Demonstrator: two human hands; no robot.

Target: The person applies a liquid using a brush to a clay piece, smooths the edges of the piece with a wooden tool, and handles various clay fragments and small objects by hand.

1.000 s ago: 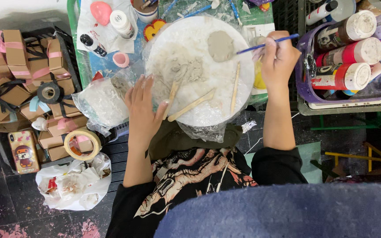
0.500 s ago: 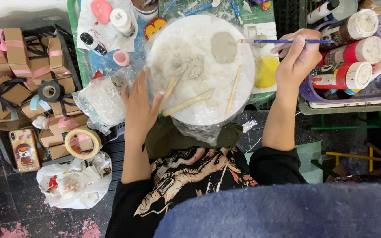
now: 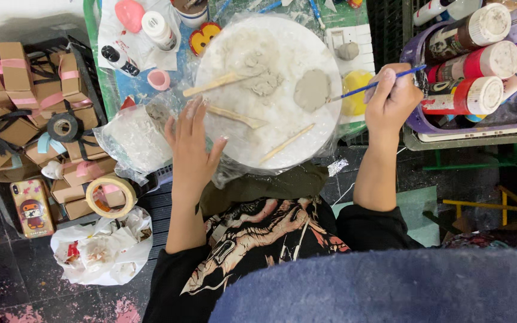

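A round white board [image 3: 282, 143] wrapped in clear plastic lies in front of me. On it sit a flat grey clay disc [image 3: 312, 90], lumps of grey clay [image 3: 261, 78] and three wooden sticks [image 3: 234, 116]. My right hand [image 3: 393, 98] grips a thin blue paintbrush [image 3: 375, 84] whose tip touches the disc's right edge. My left hand [image 3: 191, 143] rests flat with spread fingers on the board's left rim, next to a clear bag of clay [image 3: 136, 134].
A purple basket [image 3: 480, 116] of paint bottles stands at the right. Brown gift boxes with ribbons [image 3: 31, 101], tape rolls [image 3: 110, 196], a phone [image 3: 31, 208] and a white bag of scraps [image 3: 100, 251] lie at the left. Small bottles [image 3: 158, 29] sit behind the board.
The view has drawn closer. My right hand has turned the brush so its tip now meets the clay disc. My left hand has slid slightly left onto the board's rim.
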